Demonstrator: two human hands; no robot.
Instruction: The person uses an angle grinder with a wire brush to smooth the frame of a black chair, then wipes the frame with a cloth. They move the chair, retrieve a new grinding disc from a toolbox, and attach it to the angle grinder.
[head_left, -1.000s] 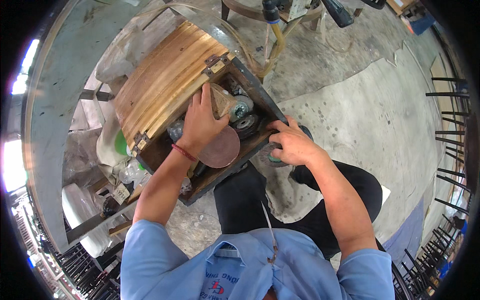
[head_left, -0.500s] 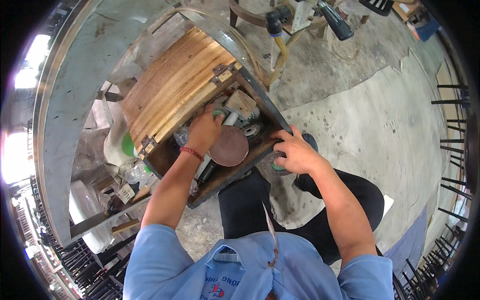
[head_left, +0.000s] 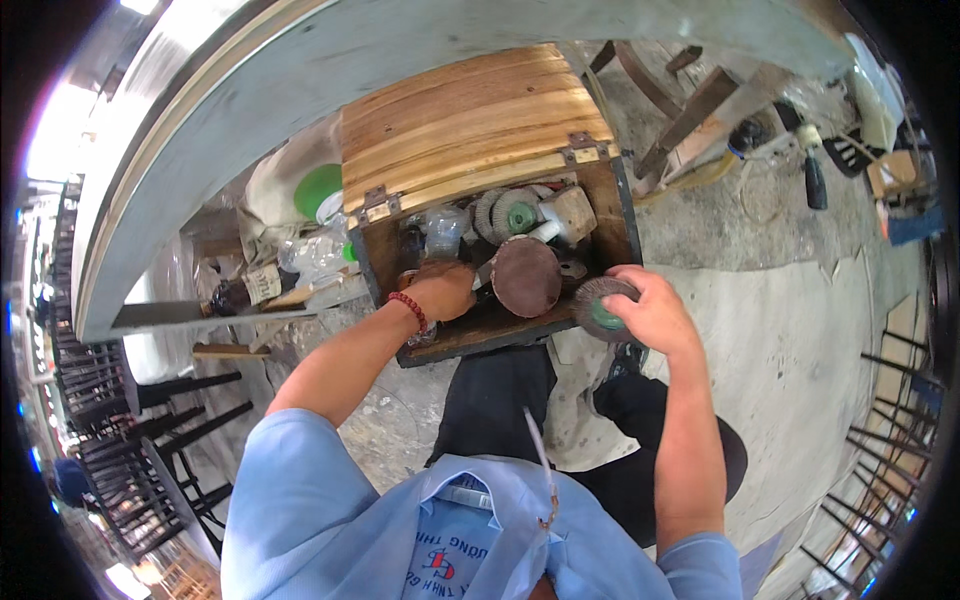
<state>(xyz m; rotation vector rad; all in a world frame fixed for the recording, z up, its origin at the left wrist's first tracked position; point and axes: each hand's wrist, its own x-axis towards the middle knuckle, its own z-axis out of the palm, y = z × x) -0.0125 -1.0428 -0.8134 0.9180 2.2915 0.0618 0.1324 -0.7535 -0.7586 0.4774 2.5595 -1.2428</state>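
A wooden box (head_left: 455,352) stands before my knees with its hinged plank lid (head_left: 470,110) thrown back. My left hand (head_left: 440,289), with a red beaded bracelet at its wrist, reaches into the box's left part; its fingers are partly hidden and smeared. Just outside the right front corner, my right hand (head_left: 650,305) grips a brush wheel (head_left: 597,308) with grey bristles and a green hub. Inside the box lie a round brown sanding disc (head_left: 527,276), another green-hubbed brush wheel (head_left: 517,217), a wooden block (head_left: 571,214) and a clear plastic bottle (head_left: 444,232).
A large grey tabletop (head_left: 270,95) curves over the far side and left. Beside the box on the left are plastic bottles (head_left: 315,255) and a green round thing (head_left: 318,190). A pale sheet (head_left: 760,350) covers the floor at right. Black chair frames (head_left: 120,440) stack at left.
The view has swung, so the box now sits squarer. My left hand has moved from the green-hubbed wheel to the box's near left. My right hand now holds its brush wheel beside the box corner.
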